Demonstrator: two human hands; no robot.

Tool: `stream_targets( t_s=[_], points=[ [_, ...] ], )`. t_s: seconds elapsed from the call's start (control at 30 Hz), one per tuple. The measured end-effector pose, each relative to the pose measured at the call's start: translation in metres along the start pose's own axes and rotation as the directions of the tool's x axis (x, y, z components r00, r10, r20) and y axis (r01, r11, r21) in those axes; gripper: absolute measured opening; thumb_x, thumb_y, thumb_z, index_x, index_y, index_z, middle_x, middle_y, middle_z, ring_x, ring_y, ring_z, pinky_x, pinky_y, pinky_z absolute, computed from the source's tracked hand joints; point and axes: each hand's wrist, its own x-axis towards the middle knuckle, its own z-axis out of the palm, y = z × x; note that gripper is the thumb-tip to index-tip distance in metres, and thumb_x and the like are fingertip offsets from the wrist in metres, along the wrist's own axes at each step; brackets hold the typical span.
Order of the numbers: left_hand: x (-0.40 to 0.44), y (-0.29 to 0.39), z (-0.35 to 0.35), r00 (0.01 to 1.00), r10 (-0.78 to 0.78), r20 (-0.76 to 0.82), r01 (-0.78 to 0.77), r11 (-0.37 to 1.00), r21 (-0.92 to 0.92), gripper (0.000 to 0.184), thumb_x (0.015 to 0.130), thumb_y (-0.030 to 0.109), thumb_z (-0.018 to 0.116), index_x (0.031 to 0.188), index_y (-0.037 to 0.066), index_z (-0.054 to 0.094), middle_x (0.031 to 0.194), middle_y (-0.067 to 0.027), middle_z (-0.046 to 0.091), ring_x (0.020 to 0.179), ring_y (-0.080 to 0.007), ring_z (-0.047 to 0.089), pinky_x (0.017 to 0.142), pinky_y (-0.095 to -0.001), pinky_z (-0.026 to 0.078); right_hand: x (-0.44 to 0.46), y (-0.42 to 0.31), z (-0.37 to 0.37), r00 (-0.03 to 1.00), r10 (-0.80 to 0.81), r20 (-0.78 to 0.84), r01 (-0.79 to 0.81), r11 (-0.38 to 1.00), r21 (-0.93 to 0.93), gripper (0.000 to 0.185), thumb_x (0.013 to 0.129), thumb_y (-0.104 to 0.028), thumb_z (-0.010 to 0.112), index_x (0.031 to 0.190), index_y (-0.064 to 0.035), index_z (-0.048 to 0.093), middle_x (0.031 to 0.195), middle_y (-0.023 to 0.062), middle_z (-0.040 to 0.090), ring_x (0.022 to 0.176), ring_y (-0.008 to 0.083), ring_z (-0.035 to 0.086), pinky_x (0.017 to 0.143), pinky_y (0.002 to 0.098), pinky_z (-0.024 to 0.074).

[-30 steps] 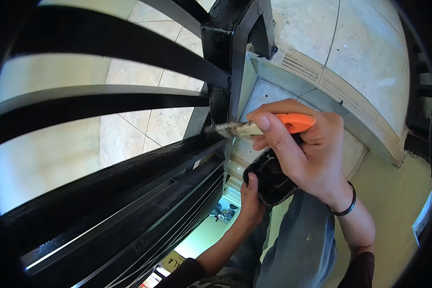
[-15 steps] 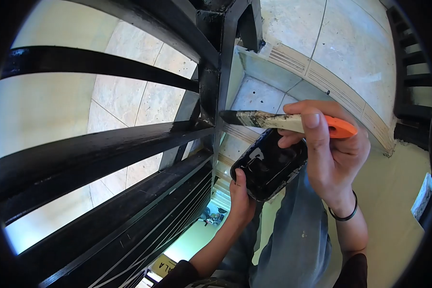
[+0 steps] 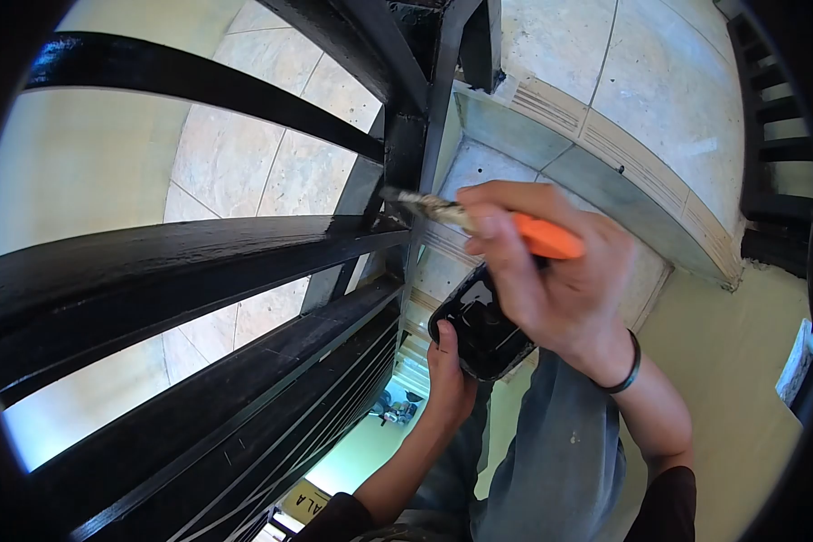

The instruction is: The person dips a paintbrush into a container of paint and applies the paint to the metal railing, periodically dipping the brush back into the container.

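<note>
My right hand (image 3: 560, 266) grips a paintbrush (image 3: 551, 237) by its orange-ended handle. Its dark bristles are at the black railing post (image 3: 405, 154), near where a slanted rail (image 3: 199, 253) joins; motion blurs the tip, so I cannot tell if it touches. Below, my left hand (image 3: 450, 366) holds a black tray (image 3: 488, 348) by its near left edge, thumb on the rim. Glossy black paint (image 3: 474, 312) lies inside the tray. The right hand and wrist hide the tray's right part.
Tiled steps (image 3: 641, 99) with ridged edges and dark specks rise at the upper right. More black rails (image 3: 217, 81) run along the left. Another dark railing (image 3: 777, 135) stands at far right, beside a pale wall (image 3: 732, 361). My jeans-clad leg (image 3: 560, 452) is under the tray.
My right hand has moved left with the paintbrush, bringing the bristles across the post. The tray stays nearly in place, now more covered by the right hand. The view has shifted slightly.
</note>
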Motion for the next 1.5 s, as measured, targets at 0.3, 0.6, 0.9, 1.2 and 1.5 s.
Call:
stream_targets(
  t_s=[0.3,0.6,0.9,1.2,1.5],
  points=[
    [0.028,-0.010,-0.011,1.000,0.007,0.027,-0.008,1.000,0.026,0.076,0.102,0.064,0.044,0.151,0.006,0.038,0.149,-0.0100,0.050,0.137,-0.0249,0.050,0.114,-0.0443,0.041,-0.011,-0.005,-0.053,0.953,0.169,-0.251,-0.142,0.982,0.122,0.026,0.106,-0.018,0.056,0.102,0.0056,0.067,0.093,0.0149,0.073,0.066,0.0118,0.067,0.057,0.0221,0.0531],
    [0.028,-0.013,-0.001,0.999,0.050,-0.019,-0.051,0.997,-0.063,0.061,0.106,0.050,0.047,0.140,0.000,0.048,0.132,-0.0115,0.063,0.119,-0.0222,0.063,0.104,-0.0388,0.051,-0.009,-0.006,-0.027,0.999,0.039,-0.021,-0.039,0.999,-0.007,0.021,0.101,-0.016,0.063,0.101,0.0038,0.071,0.083,0.0101,0.074,0.063,0.0137,0.069,0.058,0.0243,0.0531],
    [0.022,-0.010,-0.008,0.999,0.042,-0.035,-0.044,0.997,-0.070,0.060,0.105,0.051,0.049,0.136,-0.001,0.050,0.128,-0.0105,0.064,0.117,-0.0209,0.065,0.102,-0.0377,0.052,0.000,0.009,0.010,0.998,-0.057,0.005,0.057,0.998,0.000,0.021,0.085,-0.018,0.082,0.098,-0.0043,0.073,0.084,0.0072,0.075,0.059,0.0204,0.068,0.053,0.0282,0.0525],
    [0.025,-0.009,-0.016,1.000,-0.009,0.018,0.009,1.000,-0.026,0.067,0.106,0.055,0.041,0.150,0.006,0.037,0.149,-0.0096,0.050,0.136,-0.0233,0.051,0.110,-0.0412,0.045,0.003,0.001,-0.004,0.995,-0.060,-0.077,0.056,0.997,-0.054,0.026,0.083,-0.018,0.084,0.101,-0.0032,0.074,0.083,0.0057,0.075,0.058,0.0185,0.067,0.052,0.0270,0.0514],
    [0.024,-0.007,-0.006,0.999,0.029,-0.043,-0.031,0.999,-0.033,0.061,0.105,0.052,0.048,0.139,0.000,0.046,0.133,-0.0110,0.061,0.121,-0.0223,0.062,0.105,-0.0394,0.050,-0.002,0.023,0.014,0.957,-0.267,0.111,0.280,0.951,-0.130,0.031,0.078,-0.016,0.086,0.100,-0.0018,0.070,0.072,0.0053,0.066,0.055,0.0187,0.062,0.049,0.0299,0.0477]
  ],
)
